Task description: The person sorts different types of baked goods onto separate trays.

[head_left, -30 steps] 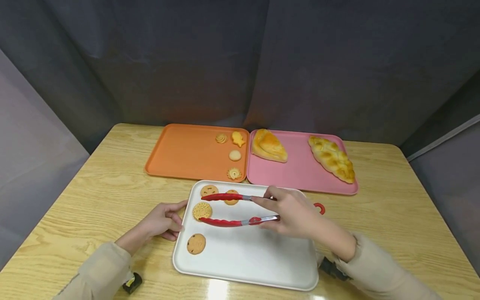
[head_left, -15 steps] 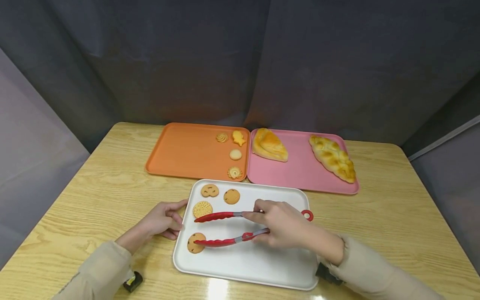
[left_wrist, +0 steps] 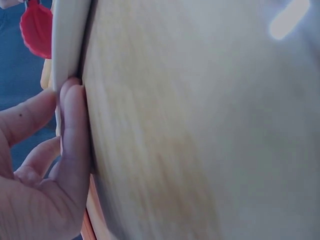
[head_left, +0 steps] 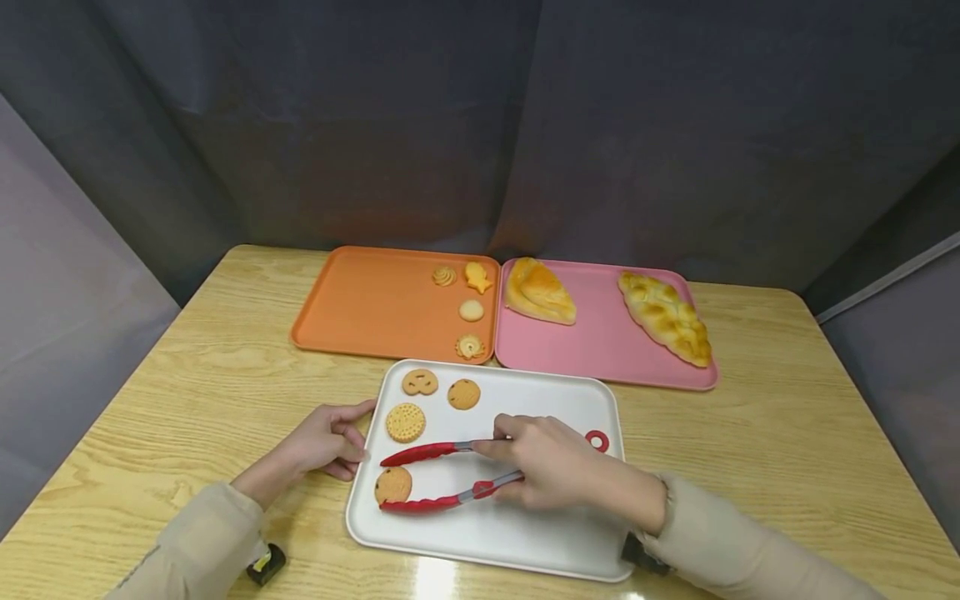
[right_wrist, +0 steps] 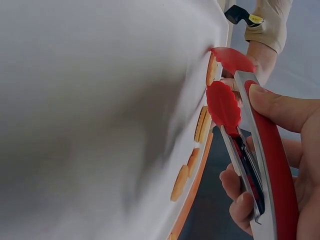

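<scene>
My right hand (head_left: 551,462) holds red-tipped metal tongs (head_left: 422,505) over the white tray (head_left: 525,533), fingers and thumb on their two arms. The tongs' arms stand apart, one red tip on each side of a round chocolate-chip cookie (head_left: 394,483); the near tip overlaps its lower edge in the head view. My left hand (head_left: 322,442) holds the tray's left edge, its fingertips at the rim (left_wrist: 67,55) in the left wrist view. Also on the tray lie a dotted round cookie (head_left: 406,422), a pretzel-shaped cookie (head_left: 420,382) and another chip cookie (head_left: 464,394).
Behind the white tray stands an orange tray (head_left: 360,308) with several small cookies along its right side. Beside it, a pink tray (head_left: 592,354) bears a folded pastry (head_left: 538,292) and a braided bread (head_left: 666,319). A dark curtain (head_left: 480,125) hangs behind the table.
My right hand has brought the tongs toward me and slightly left, from over the dotted cookie to around the near chip cookie. The left hand has stayed at the tray's edge.
</scene>
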Available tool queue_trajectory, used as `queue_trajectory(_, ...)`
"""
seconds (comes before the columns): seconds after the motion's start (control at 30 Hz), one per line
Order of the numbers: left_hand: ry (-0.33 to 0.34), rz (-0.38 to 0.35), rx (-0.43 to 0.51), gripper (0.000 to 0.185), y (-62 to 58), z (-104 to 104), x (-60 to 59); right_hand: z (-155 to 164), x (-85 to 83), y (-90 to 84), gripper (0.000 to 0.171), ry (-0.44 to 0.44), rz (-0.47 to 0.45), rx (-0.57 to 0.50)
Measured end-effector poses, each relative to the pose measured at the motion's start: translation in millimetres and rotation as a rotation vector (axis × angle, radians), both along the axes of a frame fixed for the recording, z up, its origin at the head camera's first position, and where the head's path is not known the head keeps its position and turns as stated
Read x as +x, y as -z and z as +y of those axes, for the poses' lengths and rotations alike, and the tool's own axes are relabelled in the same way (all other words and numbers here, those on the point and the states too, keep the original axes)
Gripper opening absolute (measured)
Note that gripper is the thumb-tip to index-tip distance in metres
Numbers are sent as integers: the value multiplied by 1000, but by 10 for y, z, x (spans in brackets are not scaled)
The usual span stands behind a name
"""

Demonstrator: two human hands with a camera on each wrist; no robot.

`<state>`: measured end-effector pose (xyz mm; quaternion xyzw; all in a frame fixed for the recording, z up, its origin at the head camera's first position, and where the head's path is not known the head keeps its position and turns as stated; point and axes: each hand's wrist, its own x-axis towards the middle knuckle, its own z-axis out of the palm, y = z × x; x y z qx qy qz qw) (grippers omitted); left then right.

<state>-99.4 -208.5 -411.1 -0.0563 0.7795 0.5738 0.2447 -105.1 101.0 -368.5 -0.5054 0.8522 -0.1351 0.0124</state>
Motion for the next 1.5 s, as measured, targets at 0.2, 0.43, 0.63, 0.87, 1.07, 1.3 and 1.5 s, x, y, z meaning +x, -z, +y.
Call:
queue_trajectory(0.2,1,2,-7,73,10,5,6,8,-4,43,45,-3,-9,0)
queue_trajectory(0.43,10,9,-3,74,19,0,10,21,11,59,45,-18,5,-15)
queue_trajectory(0.63,10,5,9,74,23,-15,-3,51,3,41,45,-10,28,-44)
queue_trajectory(0.87,4,-1,9,74,32,-18,-8,99,-50,-24,43,1,83,-81)
queue_trajectory(1.07,2,0,-4,75,23,-11,-8,132,-84,-58,45,9,107,-87)
queue_trajectory(1.3,-7,-6,-12,75,6,2,-2,160,-121,-96,47,34,121,-116)
queue_trajectory(1.5,-13,-7,-5,76,14,-4,-6,197,-145,-159,48,67,116,-121)
